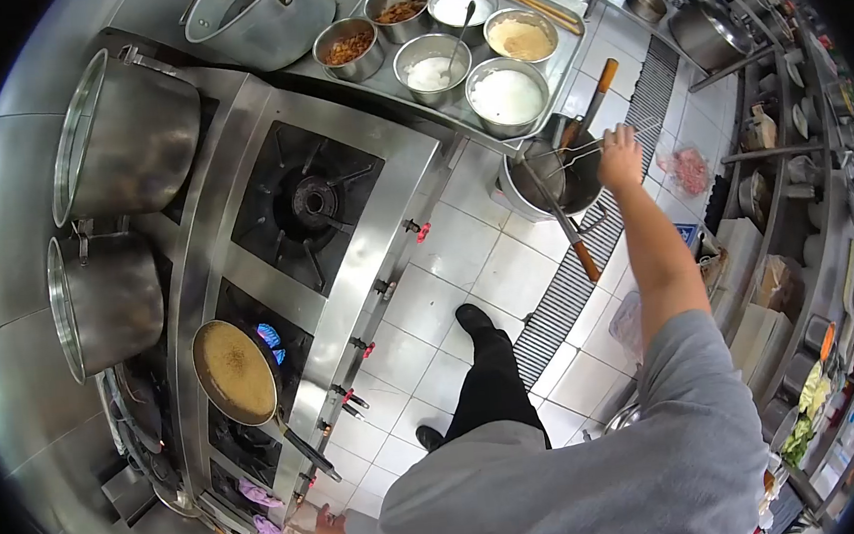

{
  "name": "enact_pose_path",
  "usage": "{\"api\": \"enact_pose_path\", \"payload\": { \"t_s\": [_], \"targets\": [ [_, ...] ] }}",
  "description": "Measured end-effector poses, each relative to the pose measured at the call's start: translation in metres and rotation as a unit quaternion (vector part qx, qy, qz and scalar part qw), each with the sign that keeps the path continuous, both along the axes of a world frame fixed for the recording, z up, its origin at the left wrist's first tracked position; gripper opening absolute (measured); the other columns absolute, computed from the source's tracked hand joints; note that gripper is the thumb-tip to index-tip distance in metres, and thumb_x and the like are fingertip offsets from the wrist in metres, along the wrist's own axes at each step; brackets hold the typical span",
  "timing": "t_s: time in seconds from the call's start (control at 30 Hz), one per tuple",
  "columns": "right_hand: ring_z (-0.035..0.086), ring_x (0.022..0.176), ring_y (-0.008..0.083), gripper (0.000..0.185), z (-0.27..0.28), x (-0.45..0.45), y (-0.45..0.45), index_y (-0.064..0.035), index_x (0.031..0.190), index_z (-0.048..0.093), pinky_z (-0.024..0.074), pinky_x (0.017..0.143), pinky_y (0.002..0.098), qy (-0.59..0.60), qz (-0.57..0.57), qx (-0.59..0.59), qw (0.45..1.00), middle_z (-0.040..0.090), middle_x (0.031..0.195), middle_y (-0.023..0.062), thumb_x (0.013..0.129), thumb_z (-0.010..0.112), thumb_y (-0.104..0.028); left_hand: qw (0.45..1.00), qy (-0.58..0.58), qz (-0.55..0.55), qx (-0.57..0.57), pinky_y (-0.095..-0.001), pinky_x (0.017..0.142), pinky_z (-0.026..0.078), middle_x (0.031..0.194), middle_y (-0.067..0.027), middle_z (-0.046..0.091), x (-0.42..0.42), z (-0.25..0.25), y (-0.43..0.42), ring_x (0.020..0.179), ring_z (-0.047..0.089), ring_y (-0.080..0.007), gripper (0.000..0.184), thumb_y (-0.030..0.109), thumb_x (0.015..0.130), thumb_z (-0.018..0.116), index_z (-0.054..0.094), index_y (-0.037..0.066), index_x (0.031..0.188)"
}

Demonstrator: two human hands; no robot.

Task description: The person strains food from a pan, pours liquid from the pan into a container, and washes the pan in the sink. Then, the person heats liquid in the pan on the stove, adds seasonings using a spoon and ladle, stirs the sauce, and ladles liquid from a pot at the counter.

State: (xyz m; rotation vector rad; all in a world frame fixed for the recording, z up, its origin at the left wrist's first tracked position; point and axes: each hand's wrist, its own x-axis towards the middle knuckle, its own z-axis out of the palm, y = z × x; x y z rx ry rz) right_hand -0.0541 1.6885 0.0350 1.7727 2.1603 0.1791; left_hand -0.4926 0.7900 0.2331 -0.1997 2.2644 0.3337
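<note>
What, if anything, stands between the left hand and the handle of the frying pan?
Nothing visible stands between the left hand and the black handle of the frying pan; the pinkish-purple cloths lie off to one side.

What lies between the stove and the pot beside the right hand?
In the head view, only white floor tiles show between the stove and the pot.

Stockpot [131, 135]: brushed metal, dull sheen. Floor tiles [458, 249]: smooth, glossy. Ladle handle [585, 261]: wood. T-shirt [584, 480]: matt cloth.
</note>
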Motion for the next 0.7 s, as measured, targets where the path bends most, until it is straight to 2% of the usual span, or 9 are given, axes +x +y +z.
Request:
{"api": "enact_pose_path", "payload": {
  "t_s": [0.1, 0.13, 0.23, 0.33, 0.5, 0.57, 0.63, 0.67, 0.7],
  "targets": [
    [0.018, 0.153, 0.0356, 0.062, -0.011, 0.015, 0.035, -0.0112, 0.151, 0.038, 0.0250, 0.119, 0.0547, -0.009, -0.014, -0.036, 0.999, 0.029, 0.161, 0.0150, 0.091, 0.054, -0.014, 0.998, 0.046, 0.023, 0.032, -0.0409, 0.107, 0.043, 0.137, -0.0229, 0.054, 0.013, 0.013, 0.029, 0.129, 0.053, -0.0318, 0.066, 0.010, 0.083, 0.072, 0.047, 0.001, 0.143],
    [0.015, 0.154, 0.0354, 0.061, -0.017, 0.020, 0.041, -0.0126, 0.153, 0.037, 0.0212, 0.119, 0.0591, -0.025, -0.016, -0.074, 0.997, 0.027, 0.163, 0.0152, 0.093, 0.051, -0.014, 0.998, 0.046, -0.035, -0.022, -0.0404, 0.105, 0.044, 0.135, -0.0216, 0.057, 0.014, 0.016, 0.031, 0.126, 0.055, -0.0314, 0.065, 0.011, 0.082, 0.073, 0.048, 0.000, 0.141],
    [0.037, 0.144, 0.0323, 0.051, -0.014, 0.020, 0.029, -0.0133, 0.144, 0.047, 0.0177, 0.118, 0.0636, -0.082, 0.004, -0.104, 0.991, 0.045, 0.149, 0.0144, 0.093, 0.051, -0.017, 0.990, 0.040, -0.109, -0.082, -0.0392, 0.102, 0.046, 0.131, -0.0194, 0.061, 0.024, 0.024, 0.033, 0.122, 0.058, -0.0303, 0.064, 0.013, 0.081, 0.076, 0.051, 0.000, 0.139],
    [0.053, 0.126, 0.0307, 0.040, -0.038, 0.034, 0.016, -0.0127, 0.129, 0.056, 0.0236, 0.115, 0.0637, -0.097, 0.026, -0.126, 0.987, 0.059, 0.129, 0.0106, 0.090, 0.056, -0.017, 0.989, 0.026, -0.120, -0.082, -0.0392, 0.100, 0.048, 0.131, -0.0189, 0.062, 0.035, 0.022, 0.032, 0.118, 0.060, -0.0294, 0.064, 0.015, 0.080, 0.077, 0.053, 0.000, 0.137],
    [0.049, 0.129, 0.0334, 0.036, -0.053, 0.060, -0.004, -0.0151, 0.122, 0.062, 0.0225, 0.115, 0.0635, -0.053, 0.037, -0.067, 0.996, 0.057, 0.129, 0.0116, 0.086, 0.061, -0.019, 0.976, 0.029, -0.207, -0.065, -0.0393, 0.096, 0.051, 0.136, -0.0191, 0.058, 0.029, -0.008, -0.031, 0.114, 0.062, -0.0312, 0.064, 0.014, 0.080, 0.077, 0.052, 0.000, 0.137],
    [0.053, 0.129, 0.0342, 0.038, -0.026, 0.048, -0.023, -0.0135, 0.130, 0.058, 0.0342, 0.111, 0.0564, -0.112, 0.043, -0.100, 0.988, 0.061, 0.129, 0.0146, 0.091, 0.057, -0.016, 0.967, 0.014, -0.223, -0.118, -0.0393, 0.094, 0.052, 0.133, -0.0189, 0.060, 0.029, -0.015, -0.026, 0.108, 0.063, -0.0303, 0.064, 0.017, 0.079, 0.077, 0.054, -0.001, 0.136],
    [0.062, 0.119, 0.0372, 0.034, -0.036, 0.055, -0.029, -0.0074, 0.122, 0.057, 0.0475, 0.102, 0.0500, 0.040, -0.102, -0.225, 0.968, 0.066, 0.123, 0.0191, 0.088, 0.061, -0.011, 0.976, 0.013, -0.199, -0.084, -0.0388, 0.096, 0.051, 0.132, -0.0202, 0.061, 0.028, -0.030, -0.032, 0.113, 0.063, -0.0307, 0.065, 0.020, 0.079, 0.077, 0.054, -0.001, 0.136],
    [0.066, 0.110, 0.0395, 0.032, -0.048, 0.066, -0.040, -0.0035, 0.117, 0.053, 0.0535, 0.093, 0.0478, 0.077, -0.096, -0.208, 0.970, 0.068, 0.116, 0.0223, 0.086, 0.061, -0.006, 0.977, 0.013, -0.197, -0.078, -0.0388, 0.096, 0.051, 0.132, -0.0202, 0.061, 0.032, -0.034, -0.031, 0.113, 0.063, -0.0307, 0.065, 0.020, 0.079, 0.077, 0.054, -0.001, 0.136],
    [0.065, 0.111, 0.0407, 0.031, -0.046, 0.070, -0.056, -0.0038, 0.117, 0.050, 0.0522, 0.094, 0.0498, 0.091, -0.089, -0.211, 0.969, 0.067, 0.117, 0.0234, 0.088, 0.058, -0.005, 0.984, 0.009, -0.168, -0.059, -0.0389, 0.097, 0.051, 0.133, -0.0205, 0.061, 0.037, -0.038, -0.026, 0.116, 0.062, -0.0308, 0.065, 0.021, 0.080, 0.076, 0.054, -0.001, 0.136]
  ]
}}
